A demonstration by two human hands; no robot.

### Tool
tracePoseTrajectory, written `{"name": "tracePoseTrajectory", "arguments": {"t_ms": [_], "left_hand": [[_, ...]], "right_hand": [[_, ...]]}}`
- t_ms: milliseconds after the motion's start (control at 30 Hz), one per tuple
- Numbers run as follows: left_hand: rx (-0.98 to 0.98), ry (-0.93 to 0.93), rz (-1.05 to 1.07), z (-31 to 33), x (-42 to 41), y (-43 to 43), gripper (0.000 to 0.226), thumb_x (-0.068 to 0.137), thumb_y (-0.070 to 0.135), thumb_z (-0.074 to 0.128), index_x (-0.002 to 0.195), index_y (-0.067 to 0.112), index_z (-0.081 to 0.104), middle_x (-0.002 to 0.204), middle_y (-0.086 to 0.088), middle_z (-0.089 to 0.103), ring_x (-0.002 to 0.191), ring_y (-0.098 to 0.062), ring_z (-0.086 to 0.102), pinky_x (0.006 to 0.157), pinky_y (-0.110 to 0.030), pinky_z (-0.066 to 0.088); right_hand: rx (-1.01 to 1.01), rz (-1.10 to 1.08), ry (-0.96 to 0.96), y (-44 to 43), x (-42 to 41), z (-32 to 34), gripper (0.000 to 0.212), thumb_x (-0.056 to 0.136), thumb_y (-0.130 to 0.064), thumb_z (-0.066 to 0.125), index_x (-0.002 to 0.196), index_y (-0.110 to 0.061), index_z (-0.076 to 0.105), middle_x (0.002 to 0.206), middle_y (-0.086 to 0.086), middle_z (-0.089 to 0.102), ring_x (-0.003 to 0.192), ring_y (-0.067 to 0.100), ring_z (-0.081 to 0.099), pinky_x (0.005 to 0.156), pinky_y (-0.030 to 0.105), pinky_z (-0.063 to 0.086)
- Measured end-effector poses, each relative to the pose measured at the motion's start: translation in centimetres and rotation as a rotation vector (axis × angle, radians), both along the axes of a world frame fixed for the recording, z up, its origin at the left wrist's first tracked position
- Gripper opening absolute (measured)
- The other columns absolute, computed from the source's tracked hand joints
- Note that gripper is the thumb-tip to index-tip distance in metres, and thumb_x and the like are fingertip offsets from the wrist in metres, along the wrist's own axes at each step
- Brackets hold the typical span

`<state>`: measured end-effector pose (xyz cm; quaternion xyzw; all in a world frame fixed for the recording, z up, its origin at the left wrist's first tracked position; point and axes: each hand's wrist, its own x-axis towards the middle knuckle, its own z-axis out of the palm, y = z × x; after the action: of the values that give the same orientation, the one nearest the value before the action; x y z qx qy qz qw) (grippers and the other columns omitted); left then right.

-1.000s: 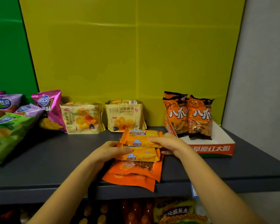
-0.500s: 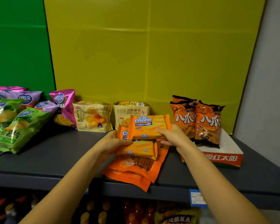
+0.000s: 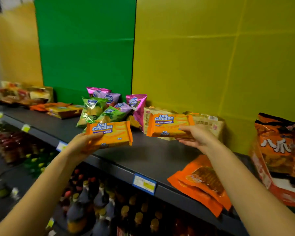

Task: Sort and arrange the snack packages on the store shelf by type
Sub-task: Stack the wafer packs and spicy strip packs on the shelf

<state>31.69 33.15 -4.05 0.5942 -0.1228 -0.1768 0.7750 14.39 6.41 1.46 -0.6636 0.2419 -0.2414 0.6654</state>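
Both wafers are now up off the pouches [image 3: 203,181] below the right grip [image 3: 196,138]: left grip [image 3: 82,143] curled round left wafer [image 3: 112,133], right grip round right wafer [image 3: 169,125], above the shelf [image 3: 152,157], probably headed for the orange pile [image 3: 63,109] beyond the left grip.

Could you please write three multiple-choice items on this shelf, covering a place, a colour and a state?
1. Where do the orange pouches lie? A in a box; B at the shelf front edge; C on the floor.
2. What colour is the panel behind the green chip bags? A green; B white; C red.
3. What is the left hand doing? A resting flat; B hanging empty; C holding a Cal Cheese pack.
Answers: 1 B, they lie by the edge; 2 A, green backing; 3 C, fingers grip it.
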Motion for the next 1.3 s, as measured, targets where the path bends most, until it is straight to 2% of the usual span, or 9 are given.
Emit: {"name": "tracePoseTrajectory", "arguments": {"t_ms": [167, 400, 467, 533, 700, 1000, 1067, 1167, 1300], "left_hand": [[0.040, 0.012, 0.177, -0.5, 4.0, 9.0, 0.010, 0.090, 0.007, 0.053, 0.079, 0.004, 0.055, 0.039, 0.003, 0.063, 0.030, -0.005, 0.056, 0.031, -0.011, 0.042], [0.109, 0.024, 0.249, -0.9, 11.2, 20.3, 0.012, 0.088, 0.011, 0.056, 0.078, 0.007, 0.055, 0.039, 0.003, 0.061, 0.029, -0.004, 0.054, 0.030, -0.009, 0.037], [0.132, 0.009, 0.258, -0.8, 13.2, 23.2, 0.011, 0.088, 0.011, 0.057, 0.078, 0.007, 0.056, 0.040, 0.002, 0.063, 0.030, -0.005, 0.055, 0.031, -0.009, 0.040], [0.124, -0.001, 0.268, -0.7, 15.2, 25.7, 0.008, 0.087, 0.010, 0.058, 0.080, 0.007, 0.057, 0.045, 0.002, 0.066, 0.035, -0.006, 0.059, 0.035, -0.011, 0.044], [0.114, -0.005, 0.278, -0.2, 20.0, 30.4, 0.019, 0.085, 0.014, 0.062, 0.100, 0.003, 0.058, 0.083, -0.010, 0.062, 0.070, -0.020, 0.054, 0.067, -0.027, 0.042], [0.085, 0.099, 0.272, -0.3, 30.0, 31.6, 0.023, 0.085, 0.013, 0.060, 0.105, 0.004, 0.053, 0.087, -0.011, 0.060, 0.071, -0.018, 0.055, 0.060, -0.024, 0.050], [0.071, 0.101, 0.260, 0.0, 32.5, 31.0, 0.022, 0.085, 0.013, 0.060, 0.105, 0.005, 0.053, 0.088, -0.010, 0.060, 0.071, -0.018, 0.056, 0.052, -0.021, 0.052], [0.071, 0.075, 0.247, 1.3, 35.9, 29.4, 0.010, 0.086, 0.010, 0.058, 0.093, 0.005, 0.054, 0.084, -0.010, 0.059, 0.069, -0.017, 0.055, 0.039, -0.015, 0.050], [0.127, 0.012, 0.199, 2.8, 40.2, 27.3, 0.009, 0.087, 0.012, 0.059, 0.089, 0.006, 0.053, 0.086, -0.010, 0.061, 0.072, -0.017, 0.059, 0.047, -0.017, 0.053]], "right_hand": [[0.014, 0.060, 0.012, 5.6, 6.4, -1.1, 0.022, 0.086, -0.007, 0.059, 0.107, -0.008, 0.053, 0.040, 0.001, 0.063, 0.032, 0.010, 0.060, 0.034, 0.018, 0.048], [0.092, 0.127, -0.067, 15.5, 16.3, -2.0, 0.035, 0.083, -0.007, 0.061, 0.117, -0.005, 0.053, 0.069, 0.008, 0.067, 0.039, 0.008, 0.064, 0.038, 0.020, 0.051], [0.116, 0.153, -0.083, 18.5, 19.1, -2.3, 0.025, 0.085, -0.007, 0.060, 0.109, -0.006, 0.055, 0.062, 0.005, 0.068, 0.039, 0.008, 0.063, 0.040, 0.020, 0.052], [0.139, 0.192, -0.111, 21.2, 21.6, -2.5, 0.018, 0.086, -0.007, 0.058, 0.104, -0.007, 0.056, 0.057, 0.001, 0.068, 0.044, 0.010, 0.065, 0.043, 0.019, 0.054], [0.164, 0.232, -0.172, 26.7, 28.1, -2.2, 0.018, 0.088, -0.007, 0.057, 0.106, -0.007, 0.056, 0.091, 0.009, 0.065, 0.070, 0.016, 0.063, 0.049, 0.021, 0.056], [0.181, 0.239, -0.172, 31.2, 41.2, -2.4, 0.035, 0.088, -0.010, 0.057, 0.122, -0.004, 0.048, 0.121, 0.018, 0.060, 0.082, 0.022, 0.064, 0.060, 0.024, 0.056], [0.184, 0.218, -0.170, 31.1, 44.1, -2.1, 0.035, 0.088, -0.008, 0.056, 0.122, -0.004, 0.048, 0.123, 0.019, 0.059, 0.089, 0.025, 0.062, 0.064, 0.026, 0.055], [0.220, 0.200, -0.178, 30.6, 48.1, -0.8, 0.031, 0.091, -0.007, 0.050, 0.121, -0.002, 0.047, 0.103, 0.018, 0.062, 0.073, 0.024, 0.062, 0.057, 0.024, 0.055], [0.183, 0.158, -0.170, 29.7, 52.9, 0.3, 0.037, 0.092, -0.007, 0.046, 0.128, 0.000, 0.044, 0.091, 0.014, 0.061, 0.058, 0.019, 0.061, 0.042, 0.018, 0.051]]}}
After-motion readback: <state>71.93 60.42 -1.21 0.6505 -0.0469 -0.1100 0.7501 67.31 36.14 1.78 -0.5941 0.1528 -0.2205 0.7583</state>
